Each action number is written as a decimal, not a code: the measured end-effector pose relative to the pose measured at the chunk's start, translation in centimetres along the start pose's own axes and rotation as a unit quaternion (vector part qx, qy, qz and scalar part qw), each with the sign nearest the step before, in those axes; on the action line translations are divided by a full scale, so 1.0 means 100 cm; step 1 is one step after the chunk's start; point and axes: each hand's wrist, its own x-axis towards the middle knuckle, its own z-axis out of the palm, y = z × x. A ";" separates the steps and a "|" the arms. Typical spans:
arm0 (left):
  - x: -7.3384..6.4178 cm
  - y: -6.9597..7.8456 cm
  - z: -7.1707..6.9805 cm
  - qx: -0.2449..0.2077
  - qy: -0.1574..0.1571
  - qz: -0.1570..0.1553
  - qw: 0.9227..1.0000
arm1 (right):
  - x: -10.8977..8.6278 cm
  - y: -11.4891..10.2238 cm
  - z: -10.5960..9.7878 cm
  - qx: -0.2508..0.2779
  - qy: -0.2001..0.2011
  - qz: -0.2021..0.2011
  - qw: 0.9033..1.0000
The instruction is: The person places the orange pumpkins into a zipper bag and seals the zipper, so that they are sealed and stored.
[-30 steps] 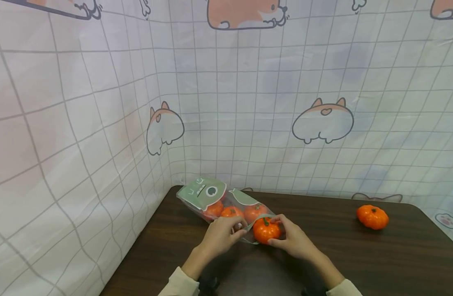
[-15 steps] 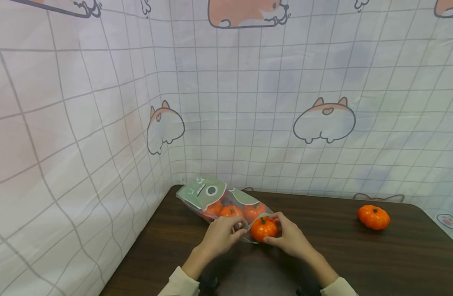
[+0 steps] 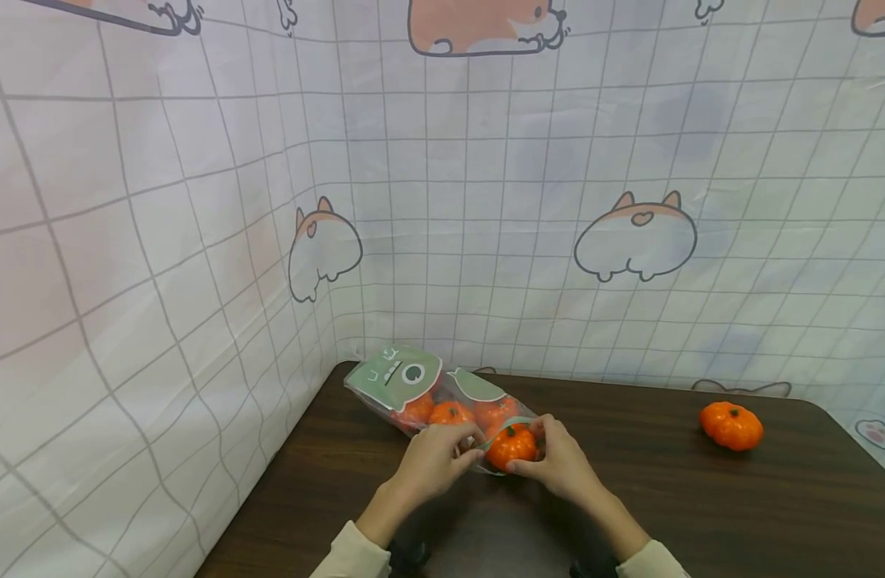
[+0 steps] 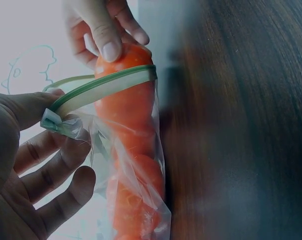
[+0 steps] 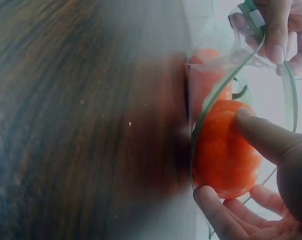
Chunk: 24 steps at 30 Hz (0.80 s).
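Observation:
A clear zip bag (image 3: 392, 379) with a green cartoon print lies on the table, several small orange pumpkins (image 3: 451, 413) inside it. My left hand (image 3: 431, 461) pinches the bag's green zip edge (image 4: 106, 86) between thumb and fingers, and the mouth gapes. At that mouth, my right hand (image 3: 564, 461) grips another orange pumpkin (image 5: 225, 150), thumb on one side and fingers on the other. In the right wrist view this pumpkin sits partly inside the opening, its green stem (image 5: 240, 92) towards the bag.
One more orange pumpkin (image 3: 732, 426) stands apart on the right side of the dark wooden table (image 3: 630, 433). A white grid-patterned cloth (image 3: 486, 201) with cartoon dogs hangs behind the table and along its left side.
My right hand has moved left with the pumpkin, further into the bag's mouth. The left hand has stayed nearly still on the zip edge.

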 end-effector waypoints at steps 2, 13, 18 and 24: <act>0.000 0.000 0.000 -0.002 -0.001 -0.001 1.000 | 0.001 0.000 0.001 -0.001 -0.001 0.005 1.000; 0.001 0.001 0.000 0.002 -0.004 -0.005 1.000 | 0.002 0.002 -0.001 0.004 -0.011 0.006 1.000; 0.001 0.001 0.000 0.002 -0.008 -0.012 1.000 | 0.002 0.003 -0.002 0.006 -0.010 0.014 1.000; 0.001 0.002 0.002 0.000 -0.009 -0.009 1.000 | 0.002 0.003 -0.001 0.004 -0.012 0.023 1.000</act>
